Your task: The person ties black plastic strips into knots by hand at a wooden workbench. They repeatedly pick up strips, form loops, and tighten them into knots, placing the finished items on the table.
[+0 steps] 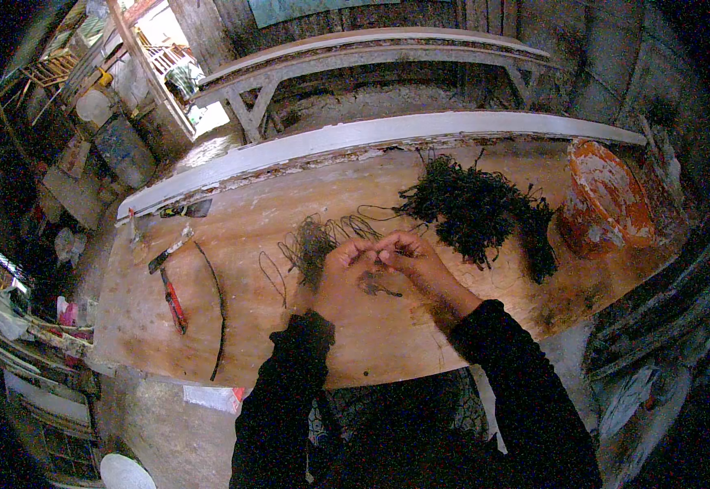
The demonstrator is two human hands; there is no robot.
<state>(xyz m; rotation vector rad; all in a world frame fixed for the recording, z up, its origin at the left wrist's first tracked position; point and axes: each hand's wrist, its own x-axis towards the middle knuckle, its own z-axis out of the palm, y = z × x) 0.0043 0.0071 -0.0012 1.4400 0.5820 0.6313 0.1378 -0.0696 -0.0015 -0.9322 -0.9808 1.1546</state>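
Note:
Over the middle of the wooden table (290, 359), my left hand (343, 262) and my right hand (413, 257) meet, their fingertips pinched together. What they pinch is too small to make out. Behind and beside my left hand lies a loose tangle of thin dark wire or cord (309, 241), with a loop reaching left. Just below my fingers rests a small dark scrap (378, 284). Farther right, past my right hand, sits a large heap of black knotted strands (473, 204).
An orange bucket (607, 200) crusted with pale residue stands at the table's right. At left lie a red-handled tool (173, 303), a small tool with a pale handle (172, 248) and a curved black strip (223, 314). A white-edged board (355, 140) borders the far side; a bench (371, 57) stands beyond.

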